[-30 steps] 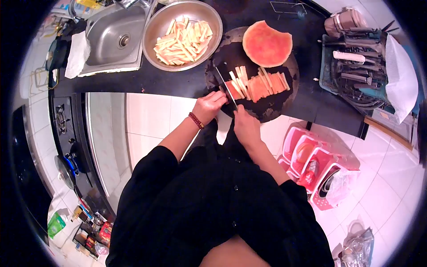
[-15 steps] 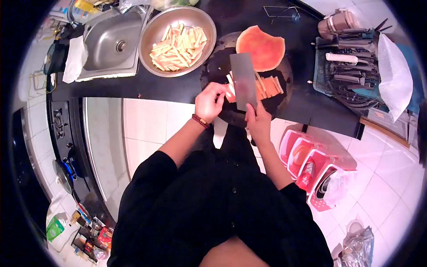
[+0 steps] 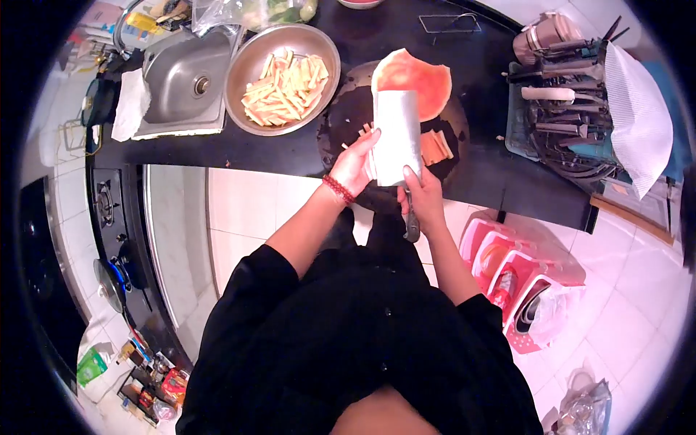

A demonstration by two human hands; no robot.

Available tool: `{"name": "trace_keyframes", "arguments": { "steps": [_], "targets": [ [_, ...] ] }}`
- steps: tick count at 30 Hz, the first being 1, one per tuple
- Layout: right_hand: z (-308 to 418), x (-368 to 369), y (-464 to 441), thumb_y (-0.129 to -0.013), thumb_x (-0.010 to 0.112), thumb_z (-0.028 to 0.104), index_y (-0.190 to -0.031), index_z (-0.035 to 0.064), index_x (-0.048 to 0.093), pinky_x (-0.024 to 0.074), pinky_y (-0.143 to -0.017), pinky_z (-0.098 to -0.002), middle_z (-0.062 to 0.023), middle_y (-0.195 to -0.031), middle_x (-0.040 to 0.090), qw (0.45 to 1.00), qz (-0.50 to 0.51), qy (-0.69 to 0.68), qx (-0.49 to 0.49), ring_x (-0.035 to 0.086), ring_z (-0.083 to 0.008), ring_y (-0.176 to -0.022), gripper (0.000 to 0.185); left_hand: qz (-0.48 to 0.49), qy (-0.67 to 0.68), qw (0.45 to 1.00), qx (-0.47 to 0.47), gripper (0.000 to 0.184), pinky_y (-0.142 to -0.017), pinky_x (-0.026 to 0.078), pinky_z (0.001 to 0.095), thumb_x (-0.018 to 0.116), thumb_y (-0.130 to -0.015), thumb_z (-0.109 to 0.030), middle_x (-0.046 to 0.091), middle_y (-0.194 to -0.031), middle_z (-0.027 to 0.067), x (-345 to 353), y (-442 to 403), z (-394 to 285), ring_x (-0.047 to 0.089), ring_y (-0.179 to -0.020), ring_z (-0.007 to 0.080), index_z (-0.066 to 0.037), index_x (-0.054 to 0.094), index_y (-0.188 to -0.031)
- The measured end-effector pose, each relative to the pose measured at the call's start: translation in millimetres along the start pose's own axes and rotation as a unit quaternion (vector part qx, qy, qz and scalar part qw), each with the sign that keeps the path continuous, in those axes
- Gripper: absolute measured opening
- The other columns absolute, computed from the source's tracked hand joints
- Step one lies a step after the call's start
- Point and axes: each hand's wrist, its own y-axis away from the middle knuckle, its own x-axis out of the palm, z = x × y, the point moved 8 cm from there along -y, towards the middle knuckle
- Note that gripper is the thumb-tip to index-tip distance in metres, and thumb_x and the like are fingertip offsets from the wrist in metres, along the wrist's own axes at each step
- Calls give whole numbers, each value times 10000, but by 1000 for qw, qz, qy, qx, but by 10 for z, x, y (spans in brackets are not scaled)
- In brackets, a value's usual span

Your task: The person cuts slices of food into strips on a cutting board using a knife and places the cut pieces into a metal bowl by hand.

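Note:
My right hand (image 3: 423, 199) is wrapped round the handle of a cleaver (image 3: 396, 138), whose broad blade lies tilted flat over the round dark cutting board (image 3: 453, 116). Against the blade's left side, my left hand (image 3: 352, 165) is closed on pale cut strips (image 3: 367, 133), partly hidden by fingers and blade. More strips (image 3: 436, 147) lie on the board to the right of the blade. Behind the cleaver rests a large reddish slab with a pale rim (image 3: 424, 81). A metal bowl (image 3: 239, 72) left of the board holds many pale strips (image 3: 286, 90).
A sink (image 3: 177, 87) with a white cloth (image 3: 131, 105) is at the left. At the right stands a rack of utensils (image 3: 565, 109). A wire stand (image 3: 449, 25) and a plastic bag of greens (image 3: 257, 11) are at the back. Pink baskets (image 3: 518, 275) stand below the counter.
The cleaver has turned from edge-down to flat, its blade now facing up. My left hand has closed round strips at its left side, and fewer strips show right of the blade.

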Motion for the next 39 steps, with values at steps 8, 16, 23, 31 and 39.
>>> {"name": "trace_keyframes", "arguments": {
  "steps": [8, 16, 23, 31, 39],
  "targets": [
    [167, -780, 115, -1031, 549, 241, -1097, 45, 585, 394, -392, -232, -39, -632, 569, 989, -135, 24, -53, 481, -87, -422, 210, -205, -111, 964, 130, 208, -805, 542, 295, 508, -1036, -152, 682, -1015, 61, -372, 88, -78, 658, -940, 148, -61, 602, -1198],
    [-2, -1910, 34, -1012, 564, 253, -991, 8, 593, 396, -385, -270, -53, -578, 552, 968, -197, 140, -70, 494, -107, -403, 247, -247, -586, 654, 408, 366, -924, 478, 407, 659, -863, -55, 608, -1172, 171, 56, 409, -167, 589, -1059, 349, -17, 586, -1220],
    [-103, -1764, -149, -1014, 566, 267, -980, 28, 595, 379, -383, -251, -38, -601, 553, 984, -115, 134, -1, 478, -94, -403, 243, -275, -671, 564, 395, 421, -980, 430, 444, 738, -819, -189, 632, -1163, 147, 91, 367, -220, 586, -1109, 340, -71, 608, -1202],
    [-328, -1623, -291, -1010, 574, 262, -1010, 34, 602, 371, -376, -250, -40, -584, 553, 986, -55, 157, 14, 474, -97, -399, 230, -375, -614, 566, 404, 85, -794, 537, 392, 705, -855, -127, 720, -900, 101, -240, 303, -1409, 693, -835, 296, -99, 722, -934],
    [-313, -1591, -248, -1017, 570, 253, -1050, 30, 608, 372, -375, -246, -35, -590, 548, 979, -93, 177, 29, 464, -96, -399, 229, -289, -788, 471, 271, 209, -747, 553, 389, 684, -811, -137, 736, -892, 18, -693, -165, -2046, 677, -877, 249, -187, 720, -1010]
  ]
}}
